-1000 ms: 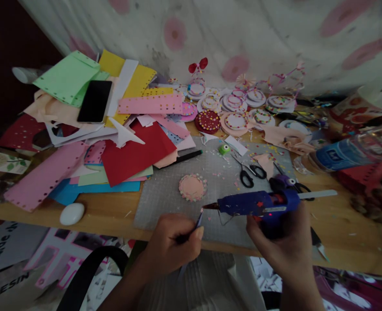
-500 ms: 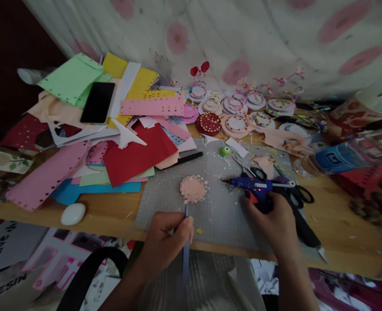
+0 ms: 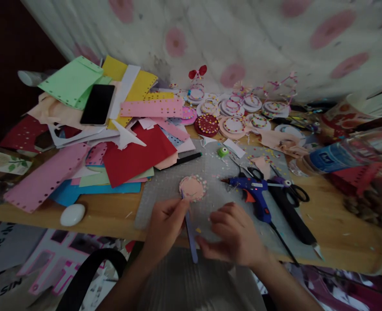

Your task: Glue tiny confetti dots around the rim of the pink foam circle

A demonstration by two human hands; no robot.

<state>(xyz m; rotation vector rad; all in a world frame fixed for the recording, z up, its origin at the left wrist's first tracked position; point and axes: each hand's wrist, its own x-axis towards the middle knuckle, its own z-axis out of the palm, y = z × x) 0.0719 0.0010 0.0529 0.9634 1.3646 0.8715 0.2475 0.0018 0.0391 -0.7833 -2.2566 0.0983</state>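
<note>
Peach disc (image 3: 191, 186): glue gun (image 3: 244, 183) now released, three o'clock; right hand (image 3: 234, 233) freed, grip spread; left hand (image 3: 166, 220) pinching tweezers (image 3: 191, 239).

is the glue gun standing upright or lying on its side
Lying on its side: the glue gun rests on the grey mat, one flank facing up.

A wooden table (image 3: 335, 226) spans the frame, a grey gridded mat (image 3: 216, 190) lying at its centre. Coloured papers (image 3: 139, 155) heap at left, a white oval object (image 3: 72, 214) (rather egg-like) below them.
</note>
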